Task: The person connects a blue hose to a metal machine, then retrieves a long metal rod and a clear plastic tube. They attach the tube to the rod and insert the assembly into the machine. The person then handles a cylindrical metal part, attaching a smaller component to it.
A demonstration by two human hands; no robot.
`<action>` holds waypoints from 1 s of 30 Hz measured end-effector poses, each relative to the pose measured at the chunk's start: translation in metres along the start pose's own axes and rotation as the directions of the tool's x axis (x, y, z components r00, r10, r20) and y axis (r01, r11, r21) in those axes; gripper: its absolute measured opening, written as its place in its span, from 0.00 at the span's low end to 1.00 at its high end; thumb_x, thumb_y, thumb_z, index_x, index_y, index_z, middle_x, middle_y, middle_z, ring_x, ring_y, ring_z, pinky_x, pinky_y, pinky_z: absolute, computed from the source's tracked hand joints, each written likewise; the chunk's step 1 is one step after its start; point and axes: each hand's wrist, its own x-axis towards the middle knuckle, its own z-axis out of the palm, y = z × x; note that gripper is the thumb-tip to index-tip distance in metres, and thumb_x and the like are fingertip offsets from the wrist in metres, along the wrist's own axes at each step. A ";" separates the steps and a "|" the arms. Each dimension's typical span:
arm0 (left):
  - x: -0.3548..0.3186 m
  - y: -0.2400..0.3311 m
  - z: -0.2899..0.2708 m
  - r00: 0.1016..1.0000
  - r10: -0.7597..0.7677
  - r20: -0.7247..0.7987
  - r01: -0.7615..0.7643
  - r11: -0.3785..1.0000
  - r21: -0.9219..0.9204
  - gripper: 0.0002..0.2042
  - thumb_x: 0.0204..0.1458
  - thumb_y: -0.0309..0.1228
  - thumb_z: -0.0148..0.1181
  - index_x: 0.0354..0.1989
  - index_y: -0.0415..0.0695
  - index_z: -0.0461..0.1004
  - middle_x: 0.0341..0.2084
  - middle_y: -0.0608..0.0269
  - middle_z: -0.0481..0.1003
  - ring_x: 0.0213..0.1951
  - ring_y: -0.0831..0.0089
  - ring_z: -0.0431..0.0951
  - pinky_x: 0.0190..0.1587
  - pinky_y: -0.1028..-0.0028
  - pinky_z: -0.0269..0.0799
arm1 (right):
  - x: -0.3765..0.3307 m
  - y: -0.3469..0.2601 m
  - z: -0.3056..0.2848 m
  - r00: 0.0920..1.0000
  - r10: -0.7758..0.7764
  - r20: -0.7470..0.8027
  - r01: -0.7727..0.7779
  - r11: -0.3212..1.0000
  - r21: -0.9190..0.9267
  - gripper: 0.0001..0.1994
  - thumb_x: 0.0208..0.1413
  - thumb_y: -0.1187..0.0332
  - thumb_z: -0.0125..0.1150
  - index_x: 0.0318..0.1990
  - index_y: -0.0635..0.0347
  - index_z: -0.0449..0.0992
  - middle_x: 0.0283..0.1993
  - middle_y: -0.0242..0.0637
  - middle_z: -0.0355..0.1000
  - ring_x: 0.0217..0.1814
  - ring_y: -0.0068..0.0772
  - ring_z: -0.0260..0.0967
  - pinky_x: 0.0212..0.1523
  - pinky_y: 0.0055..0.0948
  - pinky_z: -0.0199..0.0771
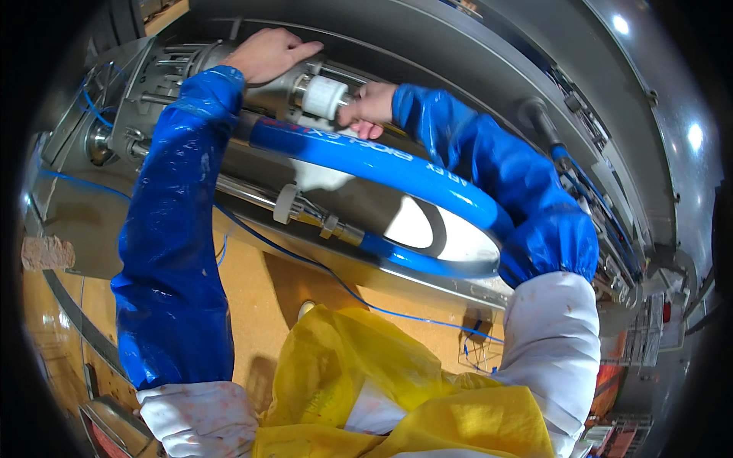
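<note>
My left hand (271, 55) lies palm down over a metal cylindrical housing (267, 99) at the upper left, thumb stretched out to the right. Its other fingertips are hidden on the far side. My right hand (368, 108) is closed on a short metal pipe fitting (347, 101), just right of a white plastic collar nut (324, 97) on the machine. A thick blue hose (366, 159) passes just below this hand, bends back under my right forearm and ends in a metal coupling (328, 226) with a second white collar (285, 203).
A long metal trough wall (473, 76) runs along the far side. Metal rods and a flange plate (141, 99) stand left of my left forearm. A thin blue tube (328, 271) crosses below the machine, above the tan floor (252, 305).
</note>
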 end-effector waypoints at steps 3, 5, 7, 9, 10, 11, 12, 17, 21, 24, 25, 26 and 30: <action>-0.008 -0.009 -0.009 0.997 -0.068 0.048 0.068 0.998 0.011 0.34 0.65 0.61 0.50 0.41 0.37 0.87 0.34 0.40 0.83 0.43 0.44 0.82 0.53 0.55 0.76 | -0.001 0.013 0.066 0.641 -0.633 -0.434 -0.066 0.518 -0.853 0.36 0.49 0.51 0.78 0.55 0.74 0.72 0.41 0.54 0.77 0.41 0.57 0.83 0.46 0.47 0.86; -0.012 -0.014 -0.013 0.995 -0.073 0.072 0.070 0.997 0.042 0.34 0.65 0.61 0.50 0.41 0.37 0.87 0.35 0.40 0.83 0.41 0.43 0.83 0.52 0.55 0.76 | -0.030 -0.006 0.038 0.752 -0.532 -0.390 0.103 0.680 -0.726 0.35 0.48 0.53 0.79 0.55 0.73 0.72 0.42 0.55 0.77 0.39 0.49 0.84 0.40 0.44 0.86; -0.004 -0.008 -0.008 0.995 -0.051 0.085 0.045 0.996 0.073 0.35 0.65 0.61 0.50 0.41 0.37 0.87 0.35 0.40 0.83 0.40 0.43 0.83 0.51 0.55 0.77 | -0.017 -0.008 0.003 0.905 -0.212 -0.368 0.093 0.945 -0.314 0.32 0.48 0.56 0.79 0.53 0.71 0.74 0.42 0.54 0.77 0.38 0.41 0.82 0.37 0.42 0.85; 0.001 0.002 -0.006 0.999 -0.029 0.028 0.029 1.000 0.001 0.35 0.64 0.62 0.51 0.40 0.36 0.87 0.34 0.41 0.83 0.40 0.46 0.84 0.51 0.57 0.78 | 0.006 0.010 -0.007 0.962 -0.008 0.272 -0.112 0.900 0.422 0.22 0.56 0.62 0.69 0.50 0.70 0.74 0.32 0.44 0.78 0.33 0.44 0.81 0.35 0.43 0.83; -0.002 0.000 -0.006 0.997 -0.055 0.048 0.054 0.998 0.013 0.35 0.63 0.62 0.53 0.41 0.36 0.86 0.36 0.41 0.84 0.40 0.47 0.84 0.51 0.58 0.78 | 0.003 0.008 0.003 1.000 -0.028 -0.014 0.027 0.998 -0.059 0.25 0.54 0.59 0.72 0.51 0.68 0.75 0.37 0.48 0.79 0.35 0.43 0.81 0.34 0.43 0.84; -0.002 0.004 -0.008 0.995 -0.077 0.064 0.076 0.997 0.017 0.34 0.63 0.62 0.54 0.43 0.36 0.86 0.37 0.41 0.84 0.41 0.48 0.84 0.52 0.59 0.78 | -0.014 -0.005 0.018 0.950 -0.180 -0.256 0.011 0.838 -0.545 0.28 0.52 0.55 0.75 0.52 0.66 0.75 0.42 0.51 0.79 0.36 0.43 0.82 0.33 0.44 0.84; -0.004 0.009 -0.010 0.994 -0.071 0.084 0.071 0.997 0.008 0.33 0.64 0.59 0.53 0.41 0.35 0.85 0.38 0.39 0.83 0.43 0.45 0.83 0.53 0.57 0.77 | -0.010 0.009 0.046 0.834 -0.339 -0.435 -0.160 0.606 -0.779 0.28 0.51 0.55 0.76 0.51 0.65 0.73 0.44 0.56 0.79 0.41 0.52 0.82 0.38 0.48 0.85; -0.016 0.013 -0.029 0.994 -0.067 0.081 0.066 0.998 0.009 0.32 0.65 0.55 0.52 0.38 0.32 0.85 0.39 0.34 0.82 0.46 0.39 0.82 0.53 0.54 0.76 | -0.044 -0.019 0.014 0.817 -0.359 -0.452 0.153 0.889 -0.431 0.36 0.45 0.49 0.79 0.52 0.71 0.76 0.43 0.56 0.80 0.49 0.56 0.81 0.52 0.48 0.80; -0.018 0.015 -0.034 0.998 -0.035 0.048 0.036 0.999 -0.032 0.31 0.65 0.56 0.53 0.37 0.32 0.85 0.37 0.34 0.82 0.44 0.40 0.83 0.52 0.54 0.76 | -0.023 -0.009 0.026 0.921 -0.172 -0.349 -0.012 0.884 -0.467 0.29 0.49 0.51 0.76 0.46 0.71 0.79 0.37 0.54 0.80 0.45 0.62 0.81 0.50 0.48 0.81; -0.021 0.005 -0.035 0.997 -0.050 0.061 0.051 0.999 -0.004 0.31 0.64 0.55 0.54 0.37 0.32 0.85 0.37 0.34 0.82 0.44 0.40 0.83 0.51 0.54 0.76 | -0.044 -0.004 0.034 0.782 -0.473 -0.406 0.146 0.773 -0.617 0.31 0.48 0.55 0.76 0.51 0.69 0.71 0.49 0.61 0.76 0.49 0.65 0.79 0.52 0.50 0.80; -0.020 0.006 -0.035 0.997 -0.056 0.059 0.056 0.998 0.000 0.31 0.64 0.55 0.54 0.38 0.32 0.85 0.38 0.34 0.82 0.44 0.40 0.83 0.52 0.54 0.76 | -0.059 -0.016 0.028 0.750 -0.494 -0.440 0.173 0.788 -0.591 0.32 0.48 0.55 0.77 0.51 0.69 0.69 0.51 0.63 0.75 0.50 0.64 0.78 0.53 0.50 0.80; -0.022 0.008 -0.033 0.995 -0.071 0.071 0.070 0.997 0.011 0.31 0.64 0.55 0.55 0.38 0.32 0.85 0.38 0.34 0.82 0.44 0.41 0.83 0.52 0.55 0.76 | -0.056 -0.023 0.022 0.776 -0.417 -0.473 0.166 0.859 -0.485 0.32 0.47 0.55 0.77 0.51 0.71 0.71 0.52 0.63 0.74 0.51 0.62 0.79 0.54 0.48 0.81; -0.010 0.019 -0.027 0.998 -0.018 0.066 0.020 0.999 -0.040 0.31 0.64 0.55 0.56 0.38 0.32 0.85 0.38 0.34 0.82 0.44 0.41 0.83 0.52 0.55 0.76 | 0.017 0.017 -0.006 0.986 -0.040 0.163 -0.009 0.958 0.288 0.36 0.45 0.55 0.79 0.55 0.71 0.71 0.51 0.59 0.76 0.34 0.52 0.83 0.32 0.46 0.84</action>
